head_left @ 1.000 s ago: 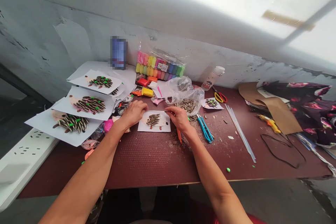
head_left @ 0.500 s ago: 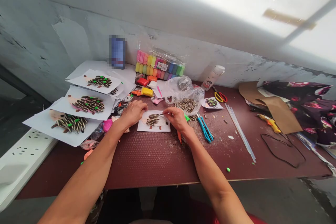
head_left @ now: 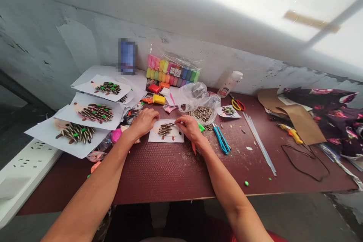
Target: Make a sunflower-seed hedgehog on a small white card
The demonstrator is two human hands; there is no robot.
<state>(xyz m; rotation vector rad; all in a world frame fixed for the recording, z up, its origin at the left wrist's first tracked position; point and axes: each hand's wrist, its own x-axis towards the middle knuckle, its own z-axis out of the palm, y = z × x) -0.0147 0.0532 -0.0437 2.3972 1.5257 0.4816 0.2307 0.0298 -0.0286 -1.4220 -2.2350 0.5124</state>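
A small white card [head_left: 154, 138] lies on the dark red table, bearing a pale hedgehog shape with striped sunflower seeds [head_left: 166, 129] on its back. At the card's upper left corner is my left hand [head_left: 145, 121], its fingers curled together; whatever they hold, if anything, is hidden. My right hand [head_left: 190, 126] pinches a seed over the card's upper right part, its fingertips close to the shape. A pile of loose seeds [head_left: 202, 113] lies in a clear plastic bag [head_left: 212, 102] beyond my right hand.
Finished-looking hedgehog sheets [head_left: 96, 115] are stacked at left near a power strip [head_left: 25, 170]. Clay packs [head_left: 172, 72], a bottle [head_left: 230, 83] and scissors [head_left: 237, 104] stand or lie behind. Right of my hand are a blue cutter [head_left: 222, 140], clear sticks [head_left: 261, 145] and a glue gun [head_left: 293, 133].
My right hand has shifted very slightly to the left over the card. My left hand stays at the card's corner.
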